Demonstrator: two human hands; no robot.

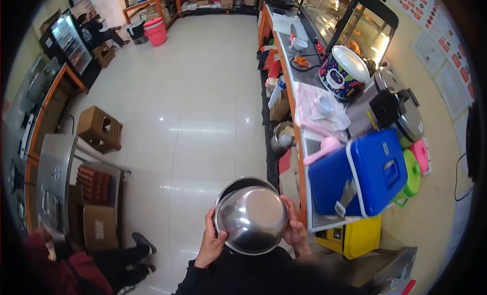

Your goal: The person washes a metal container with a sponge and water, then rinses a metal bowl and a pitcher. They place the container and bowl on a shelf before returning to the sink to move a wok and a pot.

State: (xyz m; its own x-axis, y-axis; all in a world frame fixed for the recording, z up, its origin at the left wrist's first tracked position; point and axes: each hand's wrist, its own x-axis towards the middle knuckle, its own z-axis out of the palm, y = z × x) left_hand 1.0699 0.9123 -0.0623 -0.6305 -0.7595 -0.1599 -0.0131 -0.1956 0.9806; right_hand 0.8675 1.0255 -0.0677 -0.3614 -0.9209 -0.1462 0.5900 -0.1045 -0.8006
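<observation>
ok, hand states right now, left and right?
Left hand: closed on the left rim of the steel bowls.
Right hand: closed on the opposite rim, holding them too.

1 view only, from a head-worn camera with a wide fisheye lens, dark at the corners. It looks forward and steeply down along the floor [203, 92], with the bench [310, 78] running up the right side. Nearest the lens, low at the centre, the left hand [210, 244] and right hand [295, 229] grip a steel bowl [252, 226]; the room's far end sits small at the top.
</observation>
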